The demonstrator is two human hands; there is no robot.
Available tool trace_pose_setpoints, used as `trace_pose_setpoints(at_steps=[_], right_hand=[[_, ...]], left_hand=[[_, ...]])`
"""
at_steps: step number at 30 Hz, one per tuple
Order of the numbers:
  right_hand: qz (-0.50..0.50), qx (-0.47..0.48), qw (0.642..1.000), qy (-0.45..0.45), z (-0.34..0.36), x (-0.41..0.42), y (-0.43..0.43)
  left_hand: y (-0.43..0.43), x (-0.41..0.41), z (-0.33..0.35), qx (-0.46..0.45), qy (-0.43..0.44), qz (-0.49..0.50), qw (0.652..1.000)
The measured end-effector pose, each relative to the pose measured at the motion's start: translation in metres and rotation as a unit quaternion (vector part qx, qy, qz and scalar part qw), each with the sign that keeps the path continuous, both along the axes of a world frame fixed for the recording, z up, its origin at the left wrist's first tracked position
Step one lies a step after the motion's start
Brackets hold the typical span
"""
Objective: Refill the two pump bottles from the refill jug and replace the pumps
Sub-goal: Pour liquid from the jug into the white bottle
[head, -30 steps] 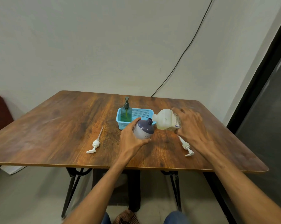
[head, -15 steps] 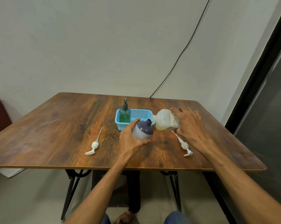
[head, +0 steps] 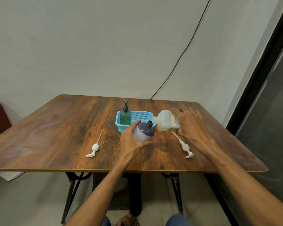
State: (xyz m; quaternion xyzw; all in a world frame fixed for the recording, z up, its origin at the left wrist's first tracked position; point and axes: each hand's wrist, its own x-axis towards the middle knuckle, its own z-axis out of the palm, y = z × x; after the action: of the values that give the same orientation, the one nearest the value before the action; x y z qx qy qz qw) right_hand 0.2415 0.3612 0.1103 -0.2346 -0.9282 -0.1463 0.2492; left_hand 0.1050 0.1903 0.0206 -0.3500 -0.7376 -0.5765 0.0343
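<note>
My left hand (head: 131, 141) grips a round purple-topped pump bottle (head: 144, 132), tilted so its open neck points up and right. My right hand (head: 190, 126) holds the pale refill jug (head: 166, 123) on its side, its spout touching the bottle's neck; yellowish liquid sits low in the jug. Two white pumps lie loose on the table, one (head: 93, 148) to the left and one (head: 185, 147) under my right wrist. A green bottle (head: 125, 115) with its dark pump on stands in the blue basket (head: 141, 115).
The wooden table (head: 56, 136) has its near edge just in front of me. A black cable runs down the wall behind. A dark panel stands to the right, a red seat at the far left.
The hands, bottle and jug keep almost the same pose, spout at the bottle's neck. The head camera has shifted slightly.
</note>
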Motion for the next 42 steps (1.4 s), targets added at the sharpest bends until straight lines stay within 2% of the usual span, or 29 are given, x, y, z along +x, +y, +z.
trace_pose_setpoints(at_steps=[42], right_hand=[[-0.007, -0.005, 0.999, -0.041, 0.013, 0.005, -0.008]], left_hand=[[0.003, 0.0, -0.002, 0.004, -0.006, -0.001, 1.0]])
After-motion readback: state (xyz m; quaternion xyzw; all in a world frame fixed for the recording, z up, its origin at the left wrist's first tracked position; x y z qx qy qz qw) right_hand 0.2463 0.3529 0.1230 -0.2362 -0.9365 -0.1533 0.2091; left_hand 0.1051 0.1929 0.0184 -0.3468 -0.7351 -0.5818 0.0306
